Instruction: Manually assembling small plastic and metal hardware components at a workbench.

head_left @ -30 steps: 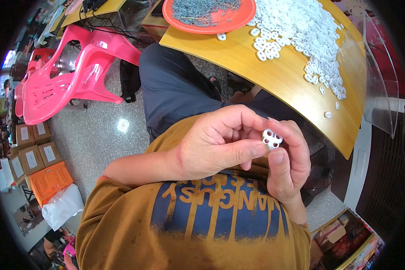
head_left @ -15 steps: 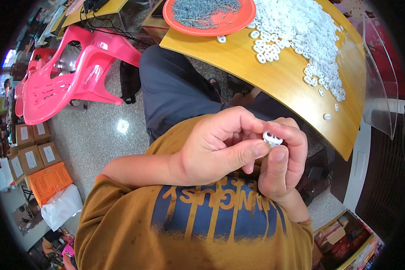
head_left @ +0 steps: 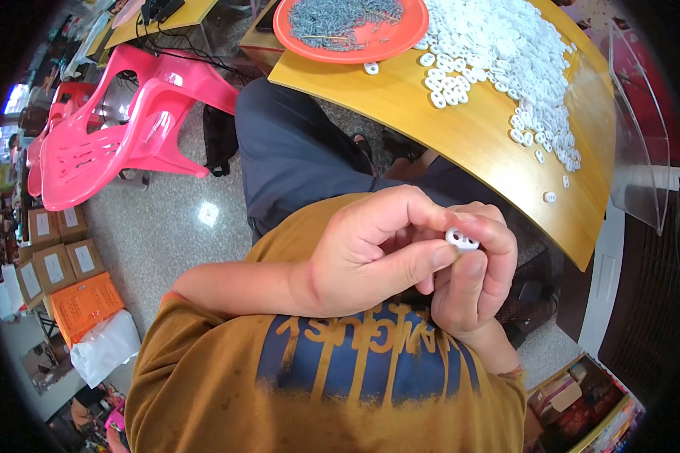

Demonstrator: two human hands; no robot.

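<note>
1. Speckled floor [head_left: 181,249] spreads around the seated figure; before the brown shirt [head_left: 219,362], a small white holed piece [head_left: 462,241] sits between left hand [head_left: 355,260] and right hand [head_left: 476,283], both pinching it.
2. Its ends are covered by the grip, and some of the right hand is out of sight.
3. Both hands are apart from the counter [head_left: 476,143]; yellow wood shows between its near edge and a heap of white pieces [head_left: 506,53].
4. Beside the heap, a red plate [head_left: 389,38] holds grey bits [head_left: 325,23], too fine to tell singly; the view cuts off plate and heap at top.
5. Floor separates the left forearm from a pink chair [head_left: 87,162].
6. Lower right, an open box [head_left: 563,392] holds items hard to make out.
</note>
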